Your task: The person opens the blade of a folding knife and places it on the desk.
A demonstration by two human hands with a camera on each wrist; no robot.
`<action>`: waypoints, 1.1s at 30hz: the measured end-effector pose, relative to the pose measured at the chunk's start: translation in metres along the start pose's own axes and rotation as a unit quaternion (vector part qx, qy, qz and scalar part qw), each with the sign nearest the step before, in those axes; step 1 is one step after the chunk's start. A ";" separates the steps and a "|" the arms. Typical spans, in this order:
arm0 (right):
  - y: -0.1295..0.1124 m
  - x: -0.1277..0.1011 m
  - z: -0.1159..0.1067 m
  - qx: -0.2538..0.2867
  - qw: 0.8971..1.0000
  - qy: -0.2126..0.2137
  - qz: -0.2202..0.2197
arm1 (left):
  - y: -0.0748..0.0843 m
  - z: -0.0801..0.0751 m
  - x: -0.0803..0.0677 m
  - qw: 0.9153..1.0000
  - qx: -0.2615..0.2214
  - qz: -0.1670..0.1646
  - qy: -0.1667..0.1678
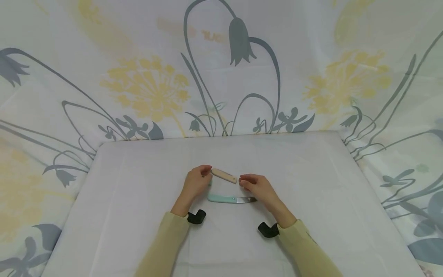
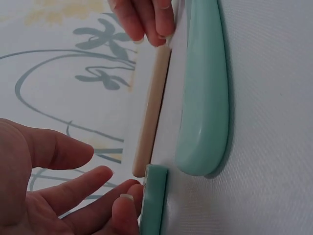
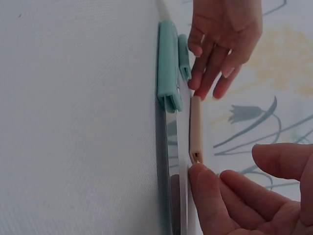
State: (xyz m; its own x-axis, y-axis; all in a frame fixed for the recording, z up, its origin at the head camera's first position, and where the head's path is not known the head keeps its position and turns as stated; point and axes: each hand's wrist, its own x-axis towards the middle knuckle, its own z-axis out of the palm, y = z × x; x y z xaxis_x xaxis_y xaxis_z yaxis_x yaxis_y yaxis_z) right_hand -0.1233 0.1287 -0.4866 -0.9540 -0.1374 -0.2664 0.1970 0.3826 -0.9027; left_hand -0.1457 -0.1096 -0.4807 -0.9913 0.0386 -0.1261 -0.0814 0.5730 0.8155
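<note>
Handle (image 1: 224, 176), beige and slotted, lies between the fingertips of our left hand (image 1: 197, 181) and right hand (image 1: 257, 187), thumbs parted from fingers; we're probably positioning it, likely needing a pinch next.

One mint-handled knife (image 1: 222, 199) is lying mid-dial. One beige handle (image 1: 224, 176) is lying near twelve o'clock, one small mint piece (image 2: 154, 200) near ten. One left hand (image 1: 195, 182) is showing at ten, one right hand (image 1: 261, 189) between two and three. Two black wrist pieces (image 1: 196, 217) and two sleeves (image 1: 167, 240) are showing, one of each at eight and four. One table (image 1: 138, 173) is lying beneath.
</note>
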 end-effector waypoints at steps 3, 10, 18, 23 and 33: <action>-0.003 -0.001 0.003 0.003 1.000 -0.005 -0.001 | 0.002 0.001 -0.001 1.000 -0.005 -0.006 -0.004; -0.004 -0.001 0.007 0.022 1.000 -0.001 -0.006 | 0.004 0.004 -0.002 1.000 -0.022 -0.010 0.001; 0.000 0.000 0.012 0.044 0.998 0.045 -0.011 | 0.004 0.007 -0.005 0.998 -0.059 -0.017 0.010; 0.000 -0.002 0.015 0.071 0.995 0.071 -0.028 | 0.004 0.010 -0.006 0.997 -0.071 -0.006 0.034; -0.006 -0.006 0.015 0.103 0.990 0.094 -0.035 | 0.003 0.014 -0.007 0.992 -0.110 0.009 0.059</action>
State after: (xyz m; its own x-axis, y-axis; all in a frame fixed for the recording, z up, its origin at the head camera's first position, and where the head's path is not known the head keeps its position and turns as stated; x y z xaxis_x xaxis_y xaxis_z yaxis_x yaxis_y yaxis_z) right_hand -0.1157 0.1133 -0.4845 -0.9885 0.0221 -0.1499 0.1514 0.1810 -0.9718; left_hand -0.1377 -0.0970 -0.4855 -0.9969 -0.0566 -0.0549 -0.0723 0.3796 0.9223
